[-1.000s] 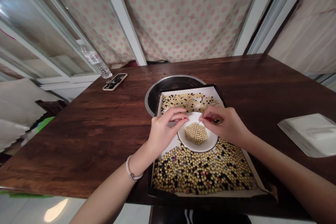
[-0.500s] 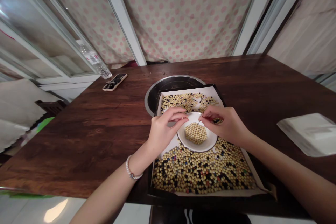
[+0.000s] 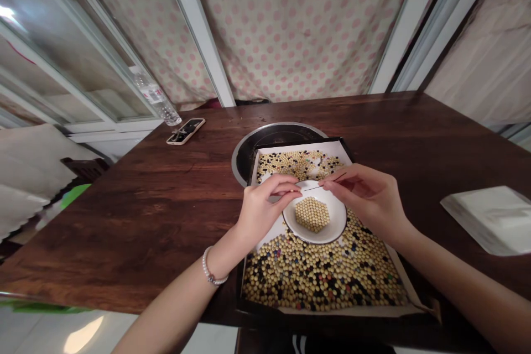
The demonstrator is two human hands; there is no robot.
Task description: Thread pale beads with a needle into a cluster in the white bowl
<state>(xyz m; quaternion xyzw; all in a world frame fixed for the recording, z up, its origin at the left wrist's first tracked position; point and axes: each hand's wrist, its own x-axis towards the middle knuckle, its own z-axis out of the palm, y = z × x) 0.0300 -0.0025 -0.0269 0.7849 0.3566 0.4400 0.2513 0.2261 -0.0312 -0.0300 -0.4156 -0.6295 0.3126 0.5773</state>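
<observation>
A white bowl (image 3: 335,227) with a dark rim sits in the tray, holding many pale yellow beads (image 3: 312,214). Over its far left rim, my left hand (image 3: 267,199) is closed, thumb and fingertips pinching what looks like a small pale bead. My right hand (image 3: 369,193) pinches a thin dark needle (image 3: 313,188) above the bowl's far side. The needle's tip points left, close to my left fingertips but apart from them. Whether thread hangs from it is too fine to make out.
The black-edged tray (image 3: 342,148) holds loose yellow, black and coloured beads (image 3: 319,274). Behind it lies a round black plate (image 3: 244,155) set in the wooden table (image 3: 166,204). A phone (image 3: 186,131) and plastic bottle (image 3: 160,100) are at the back left, a white package (image 3: 493,215) at right.
My right hand has lifted from the beads in the bowl and turned, so the needle now lies nearly level toward my left fingertips. My left hand keeps its pinch.
</observation>
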